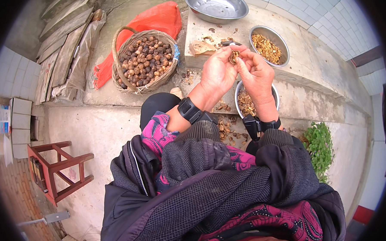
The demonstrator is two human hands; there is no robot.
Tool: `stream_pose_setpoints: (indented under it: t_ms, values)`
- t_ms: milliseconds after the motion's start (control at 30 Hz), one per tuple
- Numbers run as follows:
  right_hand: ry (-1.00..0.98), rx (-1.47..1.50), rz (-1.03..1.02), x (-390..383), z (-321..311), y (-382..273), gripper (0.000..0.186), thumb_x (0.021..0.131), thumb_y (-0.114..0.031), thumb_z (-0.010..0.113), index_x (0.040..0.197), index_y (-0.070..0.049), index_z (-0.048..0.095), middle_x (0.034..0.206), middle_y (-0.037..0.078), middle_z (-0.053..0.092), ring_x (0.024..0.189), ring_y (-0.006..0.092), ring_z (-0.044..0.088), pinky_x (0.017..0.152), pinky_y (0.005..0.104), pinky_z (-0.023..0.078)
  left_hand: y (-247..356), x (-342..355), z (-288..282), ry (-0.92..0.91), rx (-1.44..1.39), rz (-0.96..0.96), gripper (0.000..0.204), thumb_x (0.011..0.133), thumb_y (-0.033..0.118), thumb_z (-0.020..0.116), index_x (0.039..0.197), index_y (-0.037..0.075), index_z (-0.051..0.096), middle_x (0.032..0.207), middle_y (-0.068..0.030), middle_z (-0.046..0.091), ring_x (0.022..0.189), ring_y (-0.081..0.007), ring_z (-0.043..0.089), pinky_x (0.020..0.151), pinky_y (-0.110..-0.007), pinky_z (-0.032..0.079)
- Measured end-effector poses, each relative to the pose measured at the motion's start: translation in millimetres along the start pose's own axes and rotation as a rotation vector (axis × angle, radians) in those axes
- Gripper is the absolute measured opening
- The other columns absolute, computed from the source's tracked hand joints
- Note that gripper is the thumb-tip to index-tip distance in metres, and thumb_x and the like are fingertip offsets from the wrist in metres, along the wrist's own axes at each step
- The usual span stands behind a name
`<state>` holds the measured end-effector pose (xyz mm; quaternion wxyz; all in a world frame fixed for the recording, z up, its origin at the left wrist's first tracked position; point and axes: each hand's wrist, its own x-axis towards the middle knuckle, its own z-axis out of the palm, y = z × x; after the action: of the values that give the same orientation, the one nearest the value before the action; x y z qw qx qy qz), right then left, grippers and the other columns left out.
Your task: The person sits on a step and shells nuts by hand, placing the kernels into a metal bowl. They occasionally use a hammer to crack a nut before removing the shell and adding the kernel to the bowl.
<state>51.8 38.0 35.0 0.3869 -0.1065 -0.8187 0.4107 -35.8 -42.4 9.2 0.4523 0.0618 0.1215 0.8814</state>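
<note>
Both hands, left hand (218,72) and right hand (256,74), pinch an upright walnut (234,56).

Outdoor yard of concrete and tile in flat daylight

Grey concrete floor (94,133) fills the frame's middle; white tiled wall (18,72) at left, red wooden stool (57,169) lower left, weathered planks (64,40) upper left, green plant (320,147) at right, brick paving (15,201) lower left

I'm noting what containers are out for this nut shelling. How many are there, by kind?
Metal bowls: 3 – a large empty one, one with shelled kernels, one below the hands with shell bits
Wicker basket of whole nuts: 1
Red mesh sack: 1
Total: 5
</note>
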Motion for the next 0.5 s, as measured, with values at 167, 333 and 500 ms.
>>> stream_pose_setpoints:
  t_ms: [167,333,500]
  values:
    - [0.009,-0.196,-0.207,2.2,0.3,-8.5,0.029,0.079,0.000,0.071,0.107,-0.009,0.069,0.080,0.003,0.064,0.065,0.0136,0.059,0.061,0.0259,0.050,-1.3,4.8,-3.4,0.043,-0.080,-0.017,0.035,0.106,0.015,0.035,0.120,-0.012,0.052,0.130,-0.0229,0.053,0.121,-0.0321,0.053,0.110,-0.044,0.043]
    - [-0.021,-0.378,-0.337,3.8,0.6,-7.4,0.029,0.081,-0.004,0.070,0.109,-0.009,0.069,0.084,0.007,0.065,0.071,0.0220,0.065,0.063,0.0323,0.053,2.8,1.1,-1.6,-0.048,0.063,0.035,0.034,0.105,0.014,0.036,0.120,-0.012,0.052,0.125,-0.0226,0.057,0.120,-0.0323,0.055,0.110,-0.043,0.043]
    - [-0.033,-0.503,-0.433,2.6,-5.1,-0.2,0.026,0.082,-0.003,0.070,0.108,-0.005,0.069,0.085,0.010,0.065,0.071,0.0241,0.066,0.062,0.0328,0.053,2.5,0.2,3.0,0.029,0.079,0.087,0.031,0.105,0.012,0.037,0.116,-0.010,0.055,0.118,-0.0222,0.060,0.113,-0.0300,0.059,0.104,-0.041,0.046]
